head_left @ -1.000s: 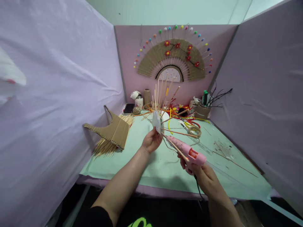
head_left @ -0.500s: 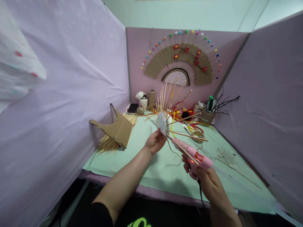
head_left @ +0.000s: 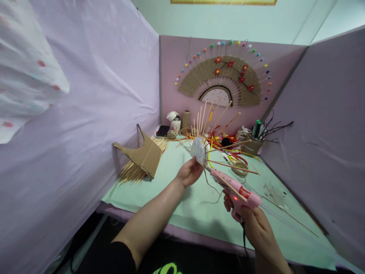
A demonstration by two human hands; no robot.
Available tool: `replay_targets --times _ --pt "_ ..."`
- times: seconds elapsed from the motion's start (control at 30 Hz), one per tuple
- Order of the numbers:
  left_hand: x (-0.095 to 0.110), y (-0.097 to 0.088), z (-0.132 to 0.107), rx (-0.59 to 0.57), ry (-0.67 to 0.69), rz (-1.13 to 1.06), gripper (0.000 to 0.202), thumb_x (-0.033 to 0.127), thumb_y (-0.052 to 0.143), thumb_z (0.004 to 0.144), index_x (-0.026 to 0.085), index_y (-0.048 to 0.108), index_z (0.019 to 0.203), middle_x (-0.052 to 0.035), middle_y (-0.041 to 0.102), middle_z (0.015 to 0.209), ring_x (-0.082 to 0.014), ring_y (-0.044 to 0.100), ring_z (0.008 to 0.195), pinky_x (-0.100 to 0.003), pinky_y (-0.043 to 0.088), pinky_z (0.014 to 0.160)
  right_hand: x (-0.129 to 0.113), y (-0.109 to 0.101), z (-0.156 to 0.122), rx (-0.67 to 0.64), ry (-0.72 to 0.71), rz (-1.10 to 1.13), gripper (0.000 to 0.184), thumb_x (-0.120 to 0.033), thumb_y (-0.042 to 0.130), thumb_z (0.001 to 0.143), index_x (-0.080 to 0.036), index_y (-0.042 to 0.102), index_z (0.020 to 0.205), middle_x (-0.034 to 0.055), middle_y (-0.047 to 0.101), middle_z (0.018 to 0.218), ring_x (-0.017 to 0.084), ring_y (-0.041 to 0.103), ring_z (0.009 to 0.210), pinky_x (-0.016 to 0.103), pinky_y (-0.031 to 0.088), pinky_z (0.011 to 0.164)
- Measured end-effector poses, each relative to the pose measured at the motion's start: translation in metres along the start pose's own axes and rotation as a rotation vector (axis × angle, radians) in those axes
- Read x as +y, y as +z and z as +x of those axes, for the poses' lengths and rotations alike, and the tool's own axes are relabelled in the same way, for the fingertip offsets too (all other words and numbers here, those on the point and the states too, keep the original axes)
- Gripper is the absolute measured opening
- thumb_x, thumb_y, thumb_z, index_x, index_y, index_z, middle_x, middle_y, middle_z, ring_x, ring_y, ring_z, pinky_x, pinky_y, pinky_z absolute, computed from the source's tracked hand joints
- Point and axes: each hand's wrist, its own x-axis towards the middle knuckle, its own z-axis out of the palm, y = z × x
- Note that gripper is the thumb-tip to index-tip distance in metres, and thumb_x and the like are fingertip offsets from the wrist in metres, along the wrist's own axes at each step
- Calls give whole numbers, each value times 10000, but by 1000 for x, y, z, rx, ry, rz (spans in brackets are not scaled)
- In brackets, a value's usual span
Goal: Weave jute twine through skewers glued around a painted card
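Observation:
My left hand [head_left: 190, 173] pinches the lower edge of a pale half-round disc [head_left: 197, 150], holding it upright above the table. Several thin wooden sticks [head_left: 232, 144] fan out from the disc's rim, up and to the right. In my right hand [head_left: 248, 213] is a pink glue gun [head_left: 235, 188] with a lit orange light; its fingers wrap round the handle. The gun's nozzle [head_left: 207, 167] is at the lower rim of the disc; whether it touches cannot be made out. One stick runs along the gun's side. A strand of twine [head_left: 209, 182] hangs below the disc.
Cut cardboard [head_left: 145, 154] rests on a bundle of sticks [head_left: 132, 173] at left. A decorated fan [head_left: 222, 78] hangs on the back panel. Behind are a phone [head_left: 163, 131], a jar [head_left: 175, 125], a pen holder [head_left: 253, 144] and a twine coil [head_left: 240, 169]. Loose sticks [head_left: 289, 215] lie at right.
The whole view has shifted slightly, so everything sits a little farther right. Both hands keep their hold, and the glue gun's nozzle stays at the disc's lower rim.

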Motion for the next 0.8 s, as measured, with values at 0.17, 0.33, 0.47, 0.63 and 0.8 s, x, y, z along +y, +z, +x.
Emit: replay_targets --times 0.17,0.33,0.47,0.63,0.8 --pt "0 2 -2 0 -9 -24 312 158 352 938 105 564 1159 -42 704 780 -88 665 734 -194 486 806 1 0 0 6 3 7 430 -476 423 864 -134 628 1027 89 592 757 145 426 561 276 349 496" --pt "0 3 -2 -22 -24 -42 335 167 319 949 100 557 1174 -46 707 793 -90 669 735 -194 496 788 -2 1 1 2 4 9 421 -465 424 865 -130 629 1018 86 580 739 139 409 548 273 336 478" --pt "0 2 -2 -23 -23 -36 347 173 327 948 83 526 1218 -51 711 800 -93 670 736 -195 499 787 -6 2 2 1 -11 29 427 -482 425 865 -131 630 996 76 564 724 128 396 530 268 321 461" --pt "0 2 -2 -24 -28 -35 356 165 317 950 76 511 1235 -52 713 808 -97 674 737 -201 507 781 -5 2 1 11 -23 7 431 -506 428 862 -138 639 932 65 558 709 120 388 522 266 311 455" --pt "0 4 -3 -32 -19 -41 372 163 305 952 73 489 1262 -54 712 809 -96 673 747 -200 500 803 -2 1 1 14 -9 -4 401 -490 440 863 -144 640 887 61 555 702 118 387 525 267 306 458"
